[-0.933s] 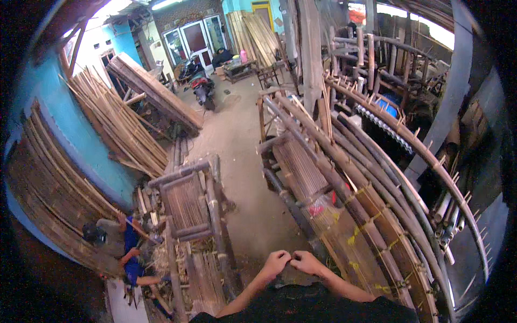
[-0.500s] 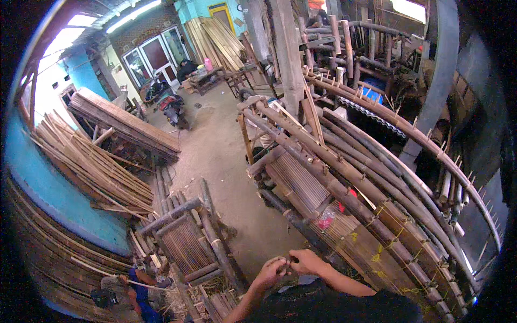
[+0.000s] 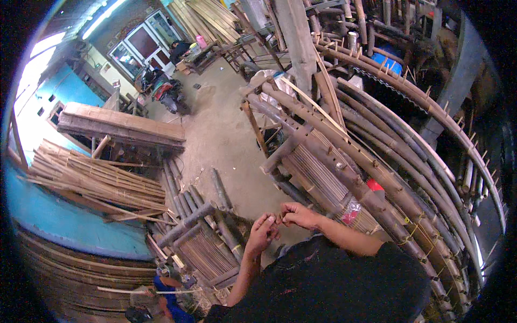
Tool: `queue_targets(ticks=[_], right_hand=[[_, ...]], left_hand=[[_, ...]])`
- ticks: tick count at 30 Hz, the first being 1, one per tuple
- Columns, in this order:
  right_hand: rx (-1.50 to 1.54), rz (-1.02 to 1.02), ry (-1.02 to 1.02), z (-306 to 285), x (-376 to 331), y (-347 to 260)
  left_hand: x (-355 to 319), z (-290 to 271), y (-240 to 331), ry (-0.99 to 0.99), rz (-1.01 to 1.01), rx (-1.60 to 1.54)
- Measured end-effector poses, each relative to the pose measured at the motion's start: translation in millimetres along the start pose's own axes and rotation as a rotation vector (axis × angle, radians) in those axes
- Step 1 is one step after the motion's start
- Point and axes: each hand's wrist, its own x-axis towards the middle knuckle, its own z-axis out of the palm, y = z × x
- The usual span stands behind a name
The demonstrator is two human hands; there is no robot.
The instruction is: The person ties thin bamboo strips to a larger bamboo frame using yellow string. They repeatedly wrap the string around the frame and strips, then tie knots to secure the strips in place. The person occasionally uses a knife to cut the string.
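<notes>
My left hand (image 3: 263, 233) and my right hand (image 3: 299, 216) meet in front of my body, fingertips close together. The fingers of both are curled in a pinch. Anything between them is too small to make out. Below and beyond the hands is bare concrete floor (image 3: 212, 142). To their right runs a long bamboo frame (image 3: 323, 153) with a slatted panel (image 3: 318, 172). A shorter bamboo piece with a slatted panel (image 3: 207, 253) stands to their left.
At lower left a person in blue (image 3: 171, 299) sits beside a long pale strip (image 3: 126, 291). Split bamboo (image 3: 102, 180) and thick boards (image 3: 124, 126) are stacked along the left wall. A motorbike (image 3: 168, 91) is parked farther back. Long poles (image 3: 398, 140) lie at right beside a concrete post (image 3: 298, 43).
The view has shifted and turned, so my hands now appear higher in it. They remain close together with curled fingers. More of my dark shirt shows.
</notes>
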Motion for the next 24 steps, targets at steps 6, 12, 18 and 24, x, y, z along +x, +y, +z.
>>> queue_targets(ticks=[6,12,18,24], right_hand=[[0.186,0.138,0.104,-40,51,-43],[0.076,0.276,0.385,-115,55,-7],[1.128,-0.181,0.849,-149,132,-25],[0.765,-0.167,1.066,-220,267,-22]], left_hand=[[91,8,39,0.183,-0.114,-0.143],[205,-39,57,-0.277,0.020,0.057],[331,-61,118,-0.549,-0.133,0.513],[489,-66,131,-0.164,0.008,0.258]])
